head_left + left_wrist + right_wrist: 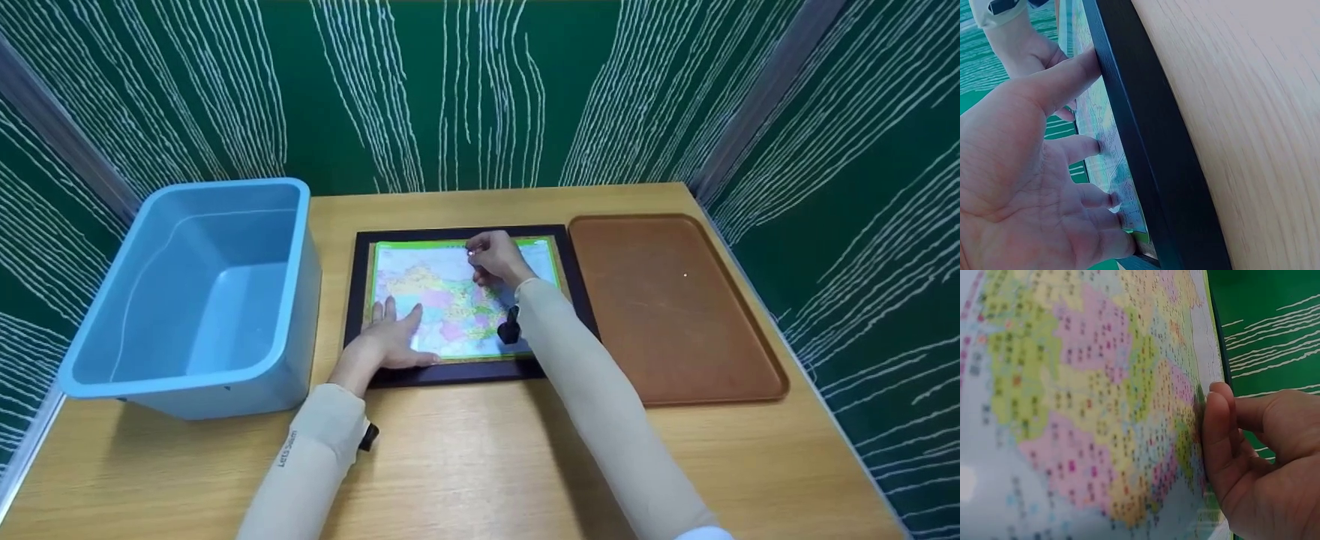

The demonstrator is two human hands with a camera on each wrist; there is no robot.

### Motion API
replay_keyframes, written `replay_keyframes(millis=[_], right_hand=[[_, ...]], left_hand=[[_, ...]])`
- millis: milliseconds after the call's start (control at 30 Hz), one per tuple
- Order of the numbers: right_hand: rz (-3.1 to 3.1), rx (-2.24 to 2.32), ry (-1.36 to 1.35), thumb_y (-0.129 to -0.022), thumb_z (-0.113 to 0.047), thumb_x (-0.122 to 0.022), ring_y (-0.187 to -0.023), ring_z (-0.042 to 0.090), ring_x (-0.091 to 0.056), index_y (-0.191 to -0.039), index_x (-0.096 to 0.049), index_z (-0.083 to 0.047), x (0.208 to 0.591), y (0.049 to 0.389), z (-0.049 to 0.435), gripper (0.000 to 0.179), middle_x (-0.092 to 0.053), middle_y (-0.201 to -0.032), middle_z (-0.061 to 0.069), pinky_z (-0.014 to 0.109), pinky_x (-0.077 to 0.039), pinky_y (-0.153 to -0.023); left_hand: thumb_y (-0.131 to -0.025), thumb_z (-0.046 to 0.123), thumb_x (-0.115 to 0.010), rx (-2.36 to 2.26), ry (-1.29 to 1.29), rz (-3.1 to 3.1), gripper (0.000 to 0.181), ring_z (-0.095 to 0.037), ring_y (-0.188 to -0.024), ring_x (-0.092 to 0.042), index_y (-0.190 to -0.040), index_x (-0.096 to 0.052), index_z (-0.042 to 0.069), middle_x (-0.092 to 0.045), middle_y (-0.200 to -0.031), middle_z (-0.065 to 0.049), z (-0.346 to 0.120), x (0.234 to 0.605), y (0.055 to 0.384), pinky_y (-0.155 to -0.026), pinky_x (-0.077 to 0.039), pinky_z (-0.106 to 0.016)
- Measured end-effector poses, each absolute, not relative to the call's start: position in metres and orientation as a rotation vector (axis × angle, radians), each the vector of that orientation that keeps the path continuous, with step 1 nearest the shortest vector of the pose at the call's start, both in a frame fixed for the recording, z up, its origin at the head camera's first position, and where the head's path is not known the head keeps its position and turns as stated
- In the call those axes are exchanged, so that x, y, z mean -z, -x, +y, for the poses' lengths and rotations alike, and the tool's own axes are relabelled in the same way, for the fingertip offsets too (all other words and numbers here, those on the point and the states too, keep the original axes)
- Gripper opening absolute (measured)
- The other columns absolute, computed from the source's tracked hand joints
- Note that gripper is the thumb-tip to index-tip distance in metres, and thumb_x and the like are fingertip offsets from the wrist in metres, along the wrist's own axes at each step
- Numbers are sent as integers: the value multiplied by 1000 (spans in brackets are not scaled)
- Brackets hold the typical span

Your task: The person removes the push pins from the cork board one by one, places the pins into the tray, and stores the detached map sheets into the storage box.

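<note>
A colourful printed map (431,292) with a green border lies on a cork-coloured board inside a black frame (465,371). My left hand (388,337) rests with spread fingers on the map's lower left. In the left wrist view, its thumb (1072,79) touches the frame's near edge and the other fingertips touch the sheet. Toward the map's top edge, my right hand (495,256) has its thumb and fingers pinched together. A tiny shiny pin-like piece (471,253) shows at those fingertips; its exact kind is unclear. In the right wrist view, the curled fingers (1219,433) hide it.
A deep blue plastic tub (300,300) stands left of the frame. Right of it, a flat brown tray (660,315) lies close against the frame's edge. All stand on a wooden table (465,450), with green, white-streaked panels (420,90) behind and at the sides.
</note>
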State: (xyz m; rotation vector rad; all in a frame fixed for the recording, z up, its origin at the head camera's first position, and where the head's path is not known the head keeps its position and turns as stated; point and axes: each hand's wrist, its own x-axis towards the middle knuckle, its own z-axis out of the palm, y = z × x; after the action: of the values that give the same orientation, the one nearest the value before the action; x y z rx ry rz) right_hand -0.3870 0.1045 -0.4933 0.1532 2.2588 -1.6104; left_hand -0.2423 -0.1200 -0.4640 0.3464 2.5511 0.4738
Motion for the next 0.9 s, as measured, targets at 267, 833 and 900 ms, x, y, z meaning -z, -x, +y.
replay_keyframes(millis=[267,833,900], right_hand=[[2294,1595,-154,-101,-6,-61,-57,19,-59,-123,-68,-11,493,384,98,24,-63,-90,11,30,-53,-52],[2362,1580,-128,-101,-8,-61,-57,19,-60,-122,-69,-11,495,381,102,22,-63,-88,11,30,-54,-52],[2368,1562,-143,-101,-9,-62,-57,18,-60,-121,-70,-12,495,381,101,22,-64,-87,10,30,-53,-52]], left_hand=[[-93,58,-66,-476,-330,2551,99,-50,-149,12,-164,-12,14,12,-163,-33,-123,464,241,-119,-7,-64],[-93,57,-65,-474,-344,2550,98,-50,-149,13,-164,-12,14,13,-162,-34,-120,463,241,-119,-5,-64],[-93,57,-65,-476,-345,2552,98,-51,-149,13,-164,-13,14,13,-162,-34,-120,464,241,-119,-4,-64]])
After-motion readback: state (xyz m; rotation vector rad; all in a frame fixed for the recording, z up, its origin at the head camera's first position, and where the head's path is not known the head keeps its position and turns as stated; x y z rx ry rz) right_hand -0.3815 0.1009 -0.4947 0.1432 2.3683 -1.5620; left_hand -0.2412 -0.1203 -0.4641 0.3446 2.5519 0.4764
